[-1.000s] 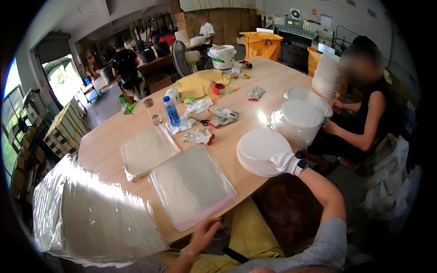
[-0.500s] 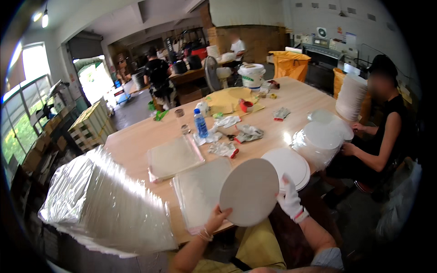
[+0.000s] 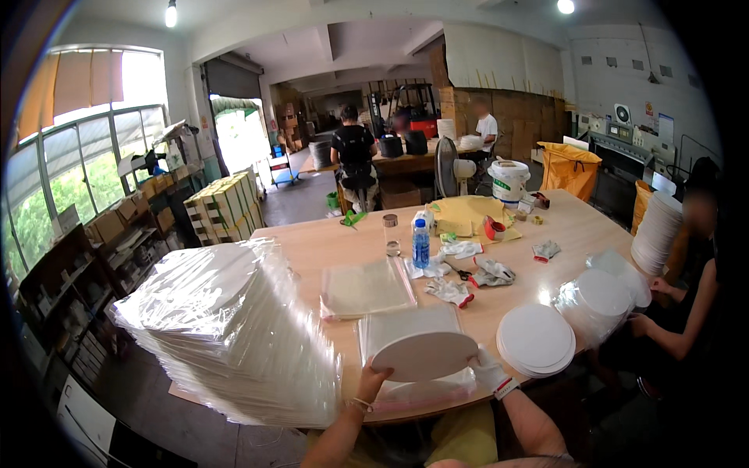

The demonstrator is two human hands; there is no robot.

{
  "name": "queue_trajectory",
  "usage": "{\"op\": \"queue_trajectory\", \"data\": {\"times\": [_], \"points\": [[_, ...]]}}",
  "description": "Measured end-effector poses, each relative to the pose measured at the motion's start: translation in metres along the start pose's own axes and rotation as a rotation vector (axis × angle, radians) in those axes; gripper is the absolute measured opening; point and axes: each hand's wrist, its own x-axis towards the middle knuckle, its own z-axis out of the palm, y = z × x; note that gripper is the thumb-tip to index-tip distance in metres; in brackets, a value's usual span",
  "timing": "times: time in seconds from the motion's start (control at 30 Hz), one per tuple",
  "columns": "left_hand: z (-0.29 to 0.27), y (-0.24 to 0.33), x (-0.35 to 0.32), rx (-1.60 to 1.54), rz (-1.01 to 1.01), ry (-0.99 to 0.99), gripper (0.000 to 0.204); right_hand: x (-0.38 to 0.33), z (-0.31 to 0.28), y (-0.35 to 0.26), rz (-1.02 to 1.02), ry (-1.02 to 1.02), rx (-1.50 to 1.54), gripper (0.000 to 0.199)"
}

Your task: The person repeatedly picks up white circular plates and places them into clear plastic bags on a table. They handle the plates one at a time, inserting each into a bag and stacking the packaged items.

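Note:
A round white disc (image 3: 425,357) is held between my two hands, tipped so that I see it as a narrow oval. My bare left hand (image 3: 374,379) grips its left edge. My right hand (image 3: 489,370), in a white glove, closes on the right edge. Beneath the disc, at the table's near edge, lies a pile of clear plastic bags (image 3: 406,320), partly covered by it. Behind them is a second pile of clear bags (image 3: 368,287). Right of my gloved hand stands a low stack of white discs (image 3: 535,337).
A tall, leaning stack of plastic-wrapped discs (image 3: 214,320) fills the table's left side. A water bottle (image 3: 420,243), a glass jar (image 3: 391,235), work gloves (image 3: 491,272) and a tape roll (image 3: 494,228) lie farther back. At right, a co-worker (image 3: 686,312) sits by wrapped discs (image 3: 599,296).
My view has swung up and left. The disc, earlier turned broadly toward me, is now tipped flatter over the bags. My right hand's raised fingers have come down onto its edge.

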Motion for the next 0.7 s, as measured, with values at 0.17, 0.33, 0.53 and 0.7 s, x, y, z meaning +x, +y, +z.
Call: {"op": "queue_trajectory", "data": {"times": [0.17,0.33,0.53,0.7], "points": [[0.017,0.014,0.002,-0.164,0.103,0.17,0.043,-0.019,-0.028,-0.008,-0.072,0.063,-0.205,0.014],[0.017,-0.012,-0.009,1.228,0.159,-0.307,0.043,-0.088,-0.051,0.0,0.236,0.362,0.497,0.024],[0.033,-0.053,0.011,1.488,0.287,-0.243,0.016,-0.176,-0.063,-0.04,0.51,0.23,0.787,0.034],[0.027,-0.03,0.027,1.299,0.124,-0.373,0.013,-0.171,-0.027,-0.062,0.693,-0.082,0.974,0.025]]}}
